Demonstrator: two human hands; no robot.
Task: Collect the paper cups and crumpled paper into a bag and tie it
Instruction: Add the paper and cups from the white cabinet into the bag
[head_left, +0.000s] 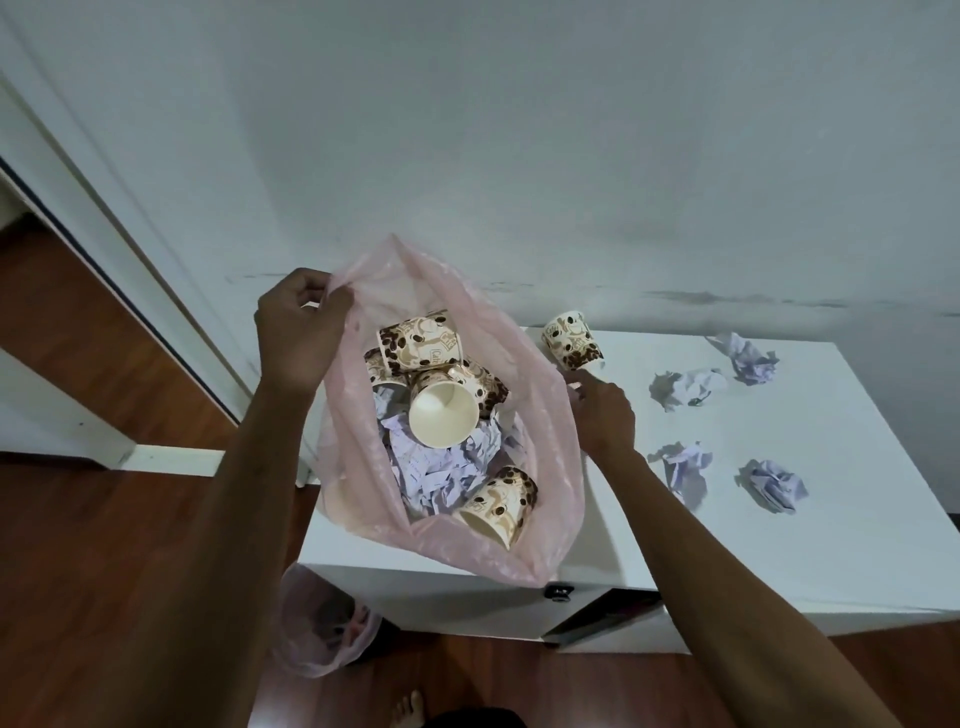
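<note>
A pink plastic bag (545, 415) sits open at the left end of the white cabinet top (857, 545), its mouth spread wide and its body hanging past the left edge. The left hand (298, 338) pinches the bag's rim at the far left side, fingers curled round the plastic and lifting it. Inside the bag lie several coffee-bean printed paper cups (421, 345), one with its open mouth turned upward, on a heap of crumpled paper (447, 467); another cup (501, 506) lies on its side near the bag's front edge. The right hand (605, 415) is at the bag's right rim, fingers bent toward the plastic; whether it grips the rim cannot be told. Just beyond it, near the far edge of the top, one loose cup (571, 340) lies tipped over. Four paper balls (685, 387) remain spread across the right half of the top, apart from one another.
</note>
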